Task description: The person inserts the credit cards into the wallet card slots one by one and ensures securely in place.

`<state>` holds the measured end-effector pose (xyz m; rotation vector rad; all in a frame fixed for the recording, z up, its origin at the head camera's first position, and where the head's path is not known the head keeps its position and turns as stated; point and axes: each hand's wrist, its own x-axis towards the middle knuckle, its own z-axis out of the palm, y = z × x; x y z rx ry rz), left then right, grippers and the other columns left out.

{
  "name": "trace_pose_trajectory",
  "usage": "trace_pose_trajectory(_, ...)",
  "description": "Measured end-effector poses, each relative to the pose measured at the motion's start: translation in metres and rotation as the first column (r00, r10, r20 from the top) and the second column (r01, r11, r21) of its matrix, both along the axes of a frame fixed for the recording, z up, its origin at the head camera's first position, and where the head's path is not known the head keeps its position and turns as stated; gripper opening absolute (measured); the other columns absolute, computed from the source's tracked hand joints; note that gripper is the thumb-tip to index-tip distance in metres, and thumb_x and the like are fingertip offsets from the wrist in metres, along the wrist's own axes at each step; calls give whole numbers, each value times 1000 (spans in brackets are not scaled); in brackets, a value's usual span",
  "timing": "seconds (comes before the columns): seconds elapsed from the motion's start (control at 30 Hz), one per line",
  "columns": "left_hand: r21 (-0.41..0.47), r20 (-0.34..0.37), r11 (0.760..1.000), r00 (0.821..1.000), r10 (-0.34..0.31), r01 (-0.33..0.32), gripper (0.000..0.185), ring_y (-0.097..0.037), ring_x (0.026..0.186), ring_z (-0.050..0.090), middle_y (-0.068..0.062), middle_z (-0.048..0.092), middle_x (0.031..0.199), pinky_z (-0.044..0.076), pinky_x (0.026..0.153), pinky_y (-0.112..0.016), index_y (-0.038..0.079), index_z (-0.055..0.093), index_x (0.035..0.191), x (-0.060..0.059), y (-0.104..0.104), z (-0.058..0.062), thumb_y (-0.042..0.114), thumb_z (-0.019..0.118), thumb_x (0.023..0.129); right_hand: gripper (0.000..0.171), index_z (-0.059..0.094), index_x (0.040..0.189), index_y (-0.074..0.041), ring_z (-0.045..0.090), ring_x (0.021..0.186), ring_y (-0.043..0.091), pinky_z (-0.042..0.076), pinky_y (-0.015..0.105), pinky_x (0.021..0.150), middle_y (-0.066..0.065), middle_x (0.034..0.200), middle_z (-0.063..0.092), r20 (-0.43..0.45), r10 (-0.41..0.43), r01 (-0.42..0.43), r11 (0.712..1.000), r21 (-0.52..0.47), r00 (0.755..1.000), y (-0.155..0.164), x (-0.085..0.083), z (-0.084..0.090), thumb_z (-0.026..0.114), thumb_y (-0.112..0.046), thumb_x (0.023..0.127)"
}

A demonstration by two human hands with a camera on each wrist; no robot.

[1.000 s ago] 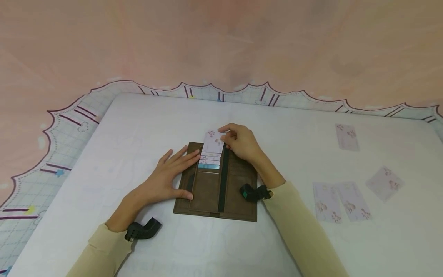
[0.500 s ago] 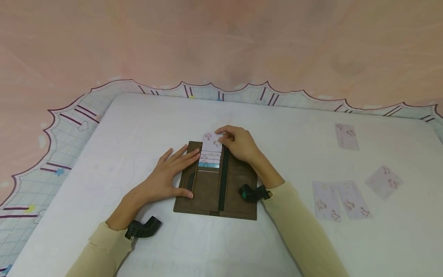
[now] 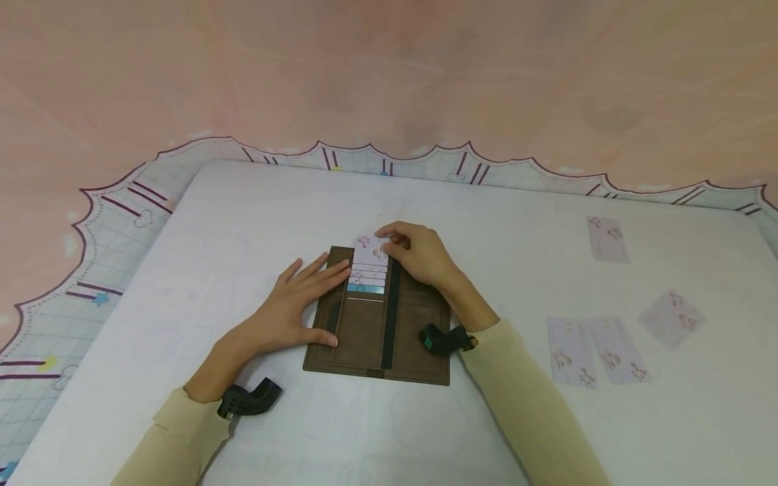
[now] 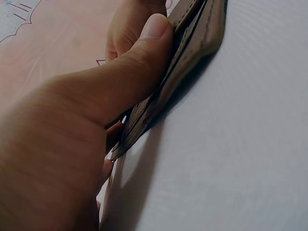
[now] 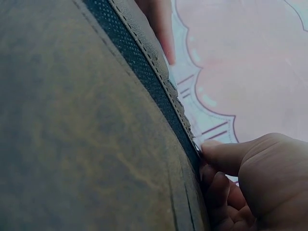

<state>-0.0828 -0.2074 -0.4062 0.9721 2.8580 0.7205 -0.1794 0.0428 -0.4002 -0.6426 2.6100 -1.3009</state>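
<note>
A brown wallet lies spread flat on the white table, with several cards stacked in the slots of its left half. The topmost card, white with pink flowers, stands partly out beyond the wallet's far edge. Thumb and forefinger of my right hand pinch this card by its upper right side. My left hand rests with spread, straight fingers on the wallet's left edge. Its thumb presses on the leather in the left wrist view. From the right wrist, the wallet covers much of the view and hides the card's lower part.
Two cards lie side by side at the right, one upright card and one slightly slanted card. Farther right is a turned card, and another card lies toward the back. A scalloped cloth border runs along the far edge.
The pinched card has slid a little toward the wallet, so less of it stands out. My right hand has shifted slightly left and nearer with it. The left hand stays on the wallet.
</note>
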Motion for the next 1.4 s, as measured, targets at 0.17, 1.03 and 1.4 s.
trace_pose_trajectory(0.17,-3,5,1000,1000,2,-2,105,-31,144,11,-5,29,155,1,111,-57,16,31,151,0,0,1,56,79,67,22,69,114,-13,57,77,18,47,33,71,4,92,64,-30,29,-29,1000,-5,999,0,1,0,63,-16,93)
trace_pose_trajectory(1.03,-15,20,1000,1000,17,-16,104,-31,145,10,-6,30,154,0,111,-57,13,32,150,0,1,0,54,79,68,20,72,110,-12,53,75,16,45,29,68,0,86,61,-25,115,-115,993,2,993,3,-1,-4,66,-15,91)
trace_pose_trajectory(1.4,-12,16,1000,1000,15,-15,103,-30,145,10,-6,30,154,0,112,-56,14,32,151,0,1,-1,55,79,69,19,72,109,-13,53,78,16,44,29,70,1,90,62,-40,132,-131,991,33,990,5,-2,-5,64,-15,92)
